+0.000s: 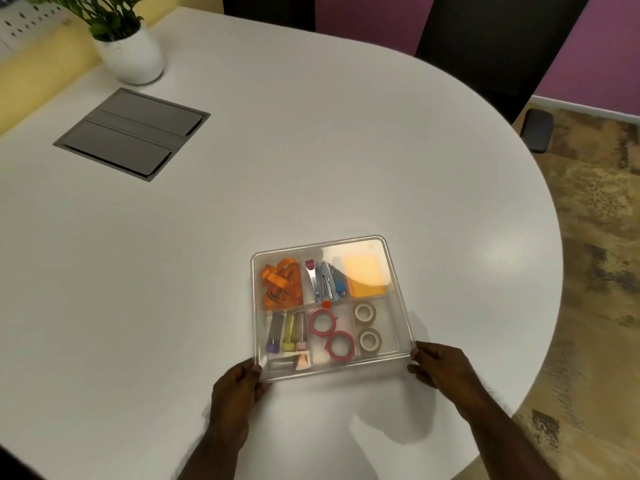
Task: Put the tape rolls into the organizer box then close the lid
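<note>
A clear plastic organizer box (398,271) sits on the white table near its front edge, with a clear lid lying flat over it. Through the lid I see two red tape rolls (341,345) in the middle front compartment and two beige tape rolls (367,339) in the right front one. My left hand (239,386) grips the box's near left corner. My right hand (440,363) holds the near right corner, fingers on the lid's rim.
Other compartments hold orange straps (280,282), a stapler (323,280), orange sticky notes (365,278) and markers (289,332). A white potted plant (130,50) and a grey cable hatch (133,133) lie far left. A black chair (498,46) stands behind the table.
</note>
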Demonstrator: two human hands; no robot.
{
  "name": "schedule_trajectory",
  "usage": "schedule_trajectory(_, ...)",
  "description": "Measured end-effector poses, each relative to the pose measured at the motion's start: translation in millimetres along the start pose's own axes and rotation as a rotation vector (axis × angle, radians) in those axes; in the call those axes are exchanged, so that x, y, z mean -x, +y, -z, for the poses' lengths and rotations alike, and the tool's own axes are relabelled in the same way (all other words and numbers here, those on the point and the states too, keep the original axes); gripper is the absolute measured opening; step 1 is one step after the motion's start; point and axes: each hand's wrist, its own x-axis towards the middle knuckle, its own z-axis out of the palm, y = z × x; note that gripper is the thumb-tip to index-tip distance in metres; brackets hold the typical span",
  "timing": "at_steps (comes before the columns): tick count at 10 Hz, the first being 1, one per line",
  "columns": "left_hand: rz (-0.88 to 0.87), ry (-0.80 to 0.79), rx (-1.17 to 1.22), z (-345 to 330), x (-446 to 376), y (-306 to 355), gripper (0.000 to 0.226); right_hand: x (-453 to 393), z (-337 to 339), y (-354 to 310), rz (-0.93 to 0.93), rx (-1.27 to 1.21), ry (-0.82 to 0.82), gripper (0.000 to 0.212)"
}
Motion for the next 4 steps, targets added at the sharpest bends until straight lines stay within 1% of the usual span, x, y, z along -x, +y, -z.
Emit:
schedule_trajectory(1, -0.063, -0.016, -0.092, -4, -14, 15, 0.021, 7, -1, 11, -0.020, -0.048, 0.036, 0.018)
schedule_trajectory(2, -0.057, -0.032, -0.157, -7, -19, 22, 0.020, 13, -5, 9, -0.031, -0.054, 0.033, 0.020)
schedule_trajectory(3, -0.065, 0.060, -0.309, -2, -14, 25, 0.030, 23, 4, -10, 0.041, 0.055, 0.057, 0.028)
schedule_trajectory(4, -0.162, 0.140, -0.458, 8, -2, 32, 0.038, 34, 21, -29, 0.119, 0.068, 0.088, 0.033)
